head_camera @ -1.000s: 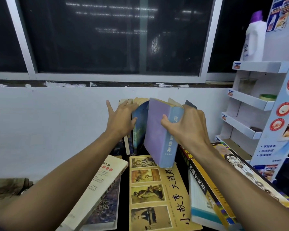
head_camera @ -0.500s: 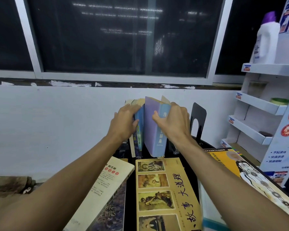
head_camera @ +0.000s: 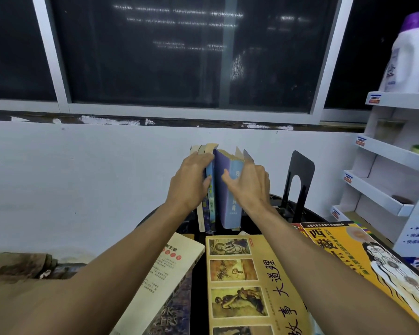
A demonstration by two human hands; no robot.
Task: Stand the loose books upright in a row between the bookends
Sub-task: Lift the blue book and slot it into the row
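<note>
A thick purple-blue book stands upright at the back of the dark table, beside a few thinner upright books. My right hand rests flat on its spine and right side, fingers spread. My left hand presses against the thinner upright books on the left. A black metal bookend stands to the right, with a gap between it and the row. The left bookend is hidden. Loose books lie flat nearer me: a yellow picture-cover book, a cream book and an orange-yellow book.
A white wall and dark window run behind the table. A white cardboard display shelf stands at the right with a white bottle on top. The cream book lies on a dark-covered book. Brown clutter sits at the left.
The purple-blue book went from tilted in my right hand to standing upright against the row. My right hand loosened to a flat press; my left hand stayed on the upright books.
</note>
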